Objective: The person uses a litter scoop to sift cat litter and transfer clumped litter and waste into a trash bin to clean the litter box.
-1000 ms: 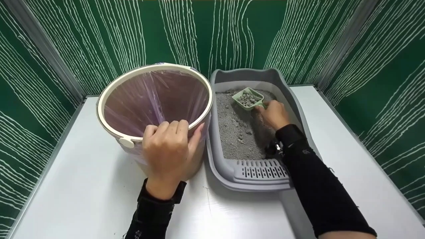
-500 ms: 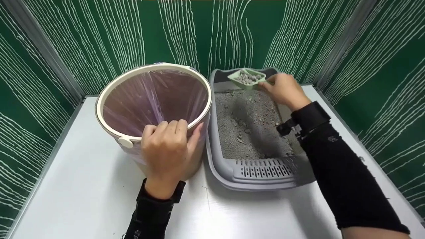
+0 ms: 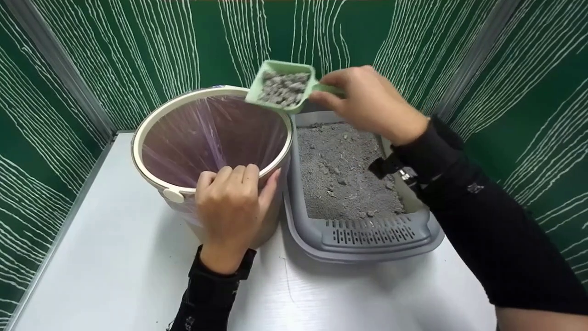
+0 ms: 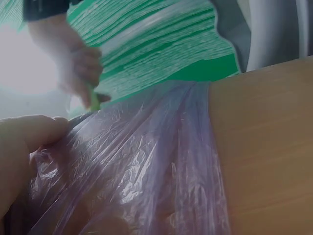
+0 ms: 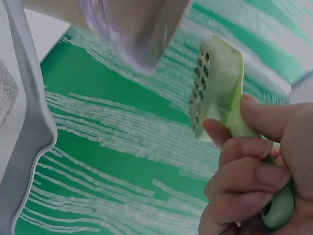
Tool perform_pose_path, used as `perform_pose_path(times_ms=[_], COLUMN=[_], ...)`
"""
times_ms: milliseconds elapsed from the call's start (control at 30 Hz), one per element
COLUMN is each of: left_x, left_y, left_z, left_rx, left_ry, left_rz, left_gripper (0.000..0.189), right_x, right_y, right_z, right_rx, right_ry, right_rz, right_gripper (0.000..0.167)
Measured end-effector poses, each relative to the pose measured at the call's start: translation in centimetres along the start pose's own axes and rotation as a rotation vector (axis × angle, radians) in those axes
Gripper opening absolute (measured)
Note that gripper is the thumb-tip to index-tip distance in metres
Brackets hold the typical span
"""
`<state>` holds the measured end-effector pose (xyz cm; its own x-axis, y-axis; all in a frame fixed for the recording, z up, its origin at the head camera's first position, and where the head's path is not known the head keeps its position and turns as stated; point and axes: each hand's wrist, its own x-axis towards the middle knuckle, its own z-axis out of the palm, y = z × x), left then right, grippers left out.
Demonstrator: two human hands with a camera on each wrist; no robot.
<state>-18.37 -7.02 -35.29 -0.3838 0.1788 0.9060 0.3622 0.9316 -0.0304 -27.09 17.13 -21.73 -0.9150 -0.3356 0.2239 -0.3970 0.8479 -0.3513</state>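
My right hand [image 3: 367,101] grips the handle of a light green litter scoop [image 3: 264,87], its bowl heaped with grey litter clumps [image 3: 285,89]. The scoop is up in the air, its bowl overlapping the far right rim of the trash can [image 3: 142,161] in the head view. In the right wrist view, the slotted underside of the scoop [image 5: 210,88] shows, with fingers curled round its handle. My left hand [image 3: 232,207] grips the near rim of the can. A thin purple plastic bag [image 4: 142,161] lines the can and folds over its outside.
Right of the can stands a grey litter box [image 3: 301,197] with grey litter [image 3: 344,174] in it and a slotted front ledge [image 3: 372,232]. Both stand on a white table [image 3: 115,253]. Green walls [image 3: 321,32] with white lines enclose the back and sides.
The right hand has lifted the loaded scoop out of the litter box and carried it up and left to the trash can's rim. The left hand has stayed on the rim.
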Motion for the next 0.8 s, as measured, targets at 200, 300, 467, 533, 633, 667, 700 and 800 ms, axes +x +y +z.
perform_pose_path(times_ms=[200,300,467,533,633,667,700,800], left_x=[0.0,0.0,0.1,0.0,0.0,0.0,0.0,0.0], left_y=[-0.1,0.0,0.1,0.1,0.1,0.1,0.0,0.0], left_z=[0.0,0.0,0.1,0.1,0.1,0.1,0.1,0.1], left_rx=[0.003,0.004,0.000,0.001,0.005,0.005,0.005,0.000], left_ry=[-0.002,-0.003,-0.002,-0.002,0.002,0.003,0.003,0.004], left_rz=[0.006,0.008,0.010,0.009,0.009,0.009,0.009,0.009], left_gripper=[0.047,0.047,0.045,0.045,0.044,0.045,0.045,0.045], right_x=[0.4,0.6,0.8,0.8,0.9,0.9,0.9,0.8], right_y=[-2.2,-2.7,-3.0,-3.1,-3.3,-3.3,-3.4,-3.6], right_z=[2.7,3.8,5.0,5.2,5.4,5.4,5.4,5.4], right_rx=[-0.148,-0.206,-0.279,-0.308,-0.338,-0.351,-0.366,-0.415], right_ry=[0.071,0.156,0.277,0.309,0.349,0.358,0.367,0.389], right_rz=[-0.251,-0.367,-0.473,-0.506,-0.553,-0.565,-0.577,-0.608], right_gripper=[0.032,0.024,0.020,0.019,0.019,0.019,0.019,0.022])
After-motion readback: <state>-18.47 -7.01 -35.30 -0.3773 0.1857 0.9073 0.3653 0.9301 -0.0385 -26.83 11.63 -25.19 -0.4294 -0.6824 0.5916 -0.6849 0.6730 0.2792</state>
